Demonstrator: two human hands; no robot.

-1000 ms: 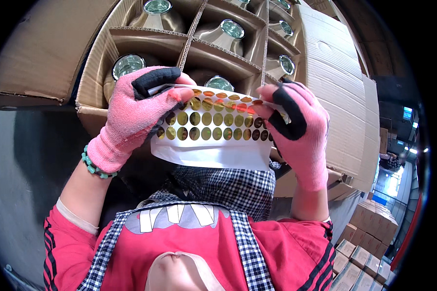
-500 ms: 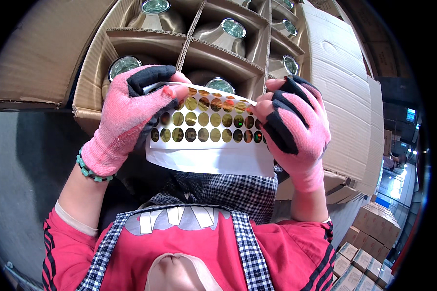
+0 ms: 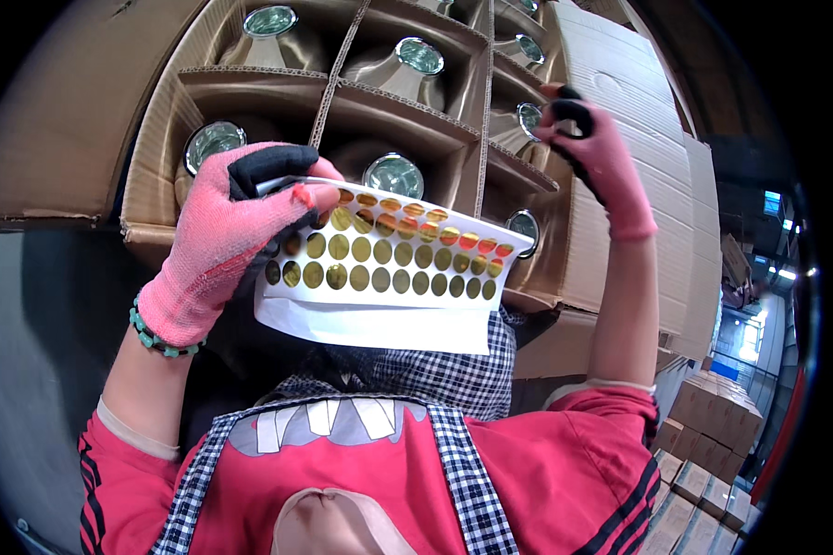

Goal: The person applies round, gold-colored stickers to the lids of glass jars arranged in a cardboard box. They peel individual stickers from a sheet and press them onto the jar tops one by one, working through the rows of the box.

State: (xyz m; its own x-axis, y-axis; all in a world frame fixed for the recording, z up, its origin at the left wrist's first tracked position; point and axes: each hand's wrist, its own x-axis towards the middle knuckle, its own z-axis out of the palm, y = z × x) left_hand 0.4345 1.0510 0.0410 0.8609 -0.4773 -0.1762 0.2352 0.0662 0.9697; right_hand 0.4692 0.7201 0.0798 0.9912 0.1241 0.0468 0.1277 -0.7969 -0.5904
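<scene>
My left hand (image 3: 217, 217), in a pink and black glove with bare thumb and fingertip, pinches the upper left corner of a white sticker sheet (image 3: 379, 319). Rows of round shiny gold stickers (image 3: 382, 252) cover the sheet, which slopes over my lap. Up and to the right, my right hand (image 3: 602, 162), gloved alike and slightly blurred, has its thumb and forefinger brought together beside a glass jar (image 3: 528, 120). Whatever lies between those fingertips is too small to make out. Another glass jar (image 3: 393, 176) stands just beyond the sheet.
An open cardboard carton (image 3: 153, 176) holds several clear glass jars, one per cell between cardboard dividers (image 3: 407, 102). Its right flap (image 3: 634, 185) is folded outward. Brown cardboard (image 3: 55, 102) stands at the far left. Stacked boxes (image 3: 717, 416) are on the right.
My right hand has left the sheet's right edge and moved up and right, over the carton's right cells. The left hand, still gripping the sheet, has shifted slightly left and down in view.
</scene>
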